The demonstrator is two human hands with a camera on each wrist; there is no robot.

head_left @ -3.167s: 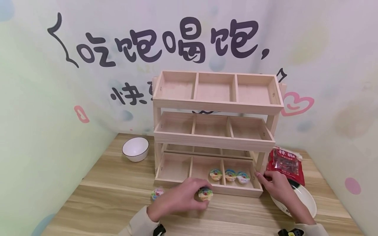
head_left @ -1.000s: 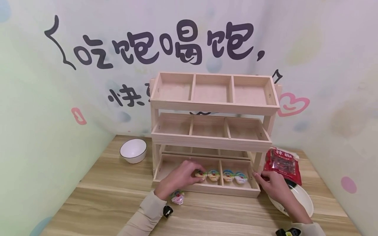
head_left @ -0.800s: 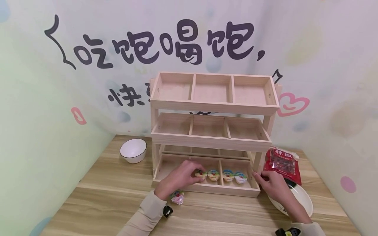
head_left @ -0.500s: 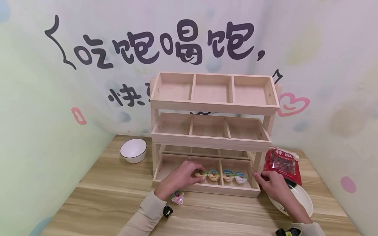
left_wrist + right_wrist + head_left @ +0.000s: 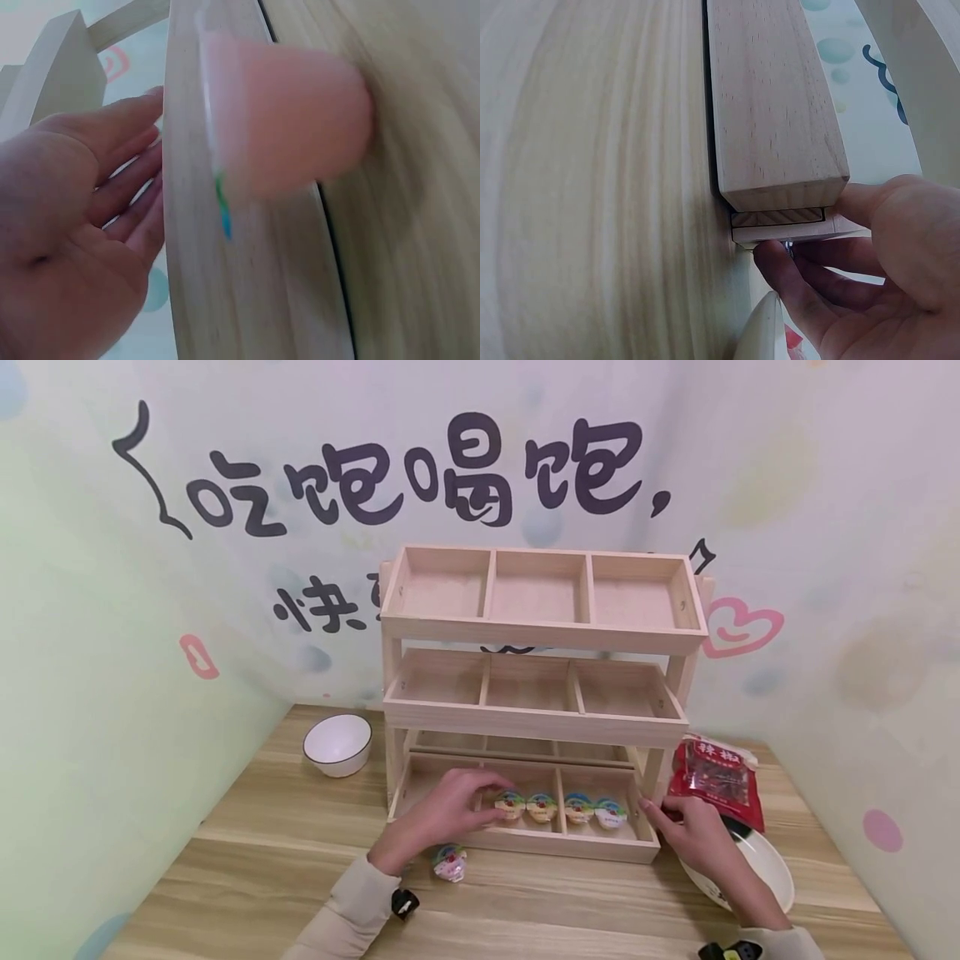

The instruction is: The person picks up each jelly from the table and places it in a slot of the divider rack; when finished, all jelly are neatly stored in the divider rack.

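Observation:
A three-tier wooden rack [image 5: 543, 631] stands on the table, each tray split into three compartments. In its bottom tray [image 5: 558, 843] sit several jelly cups: an orange cup [image 5: 510, 807] and another [image 5: 541, 808] in the middle, an orange cup [image 5: 578, 808] and a white-lidded cup [image 5: 611, 814] on the right. My left hand [image 5: 446, 806] is loosely spread beside the leftmost cup; its fingertips are partly hidden behind the tray wall in the left wrist view. A pink jelly cup [image 5: 292, 116] lies on its side before the tray. My right hand [image 5: 877, 262] pinches the tray's right end.
A white bowl [image 5: 337, 745] stands left of the rack. To the right are a red bag of dried chillies [image 5: 716, 772] and a white plate [image 5: 768, 860], partly hidden by the right forearm. A printed curtain [image 5: 240, 685] hangs behind the table [image 5: 247, 860].
My left hand brought an orange jelly cup from the table into the middle compartment, then let go and drew slightly left. The pink cup shifted right on the table. My right hand stayed put.

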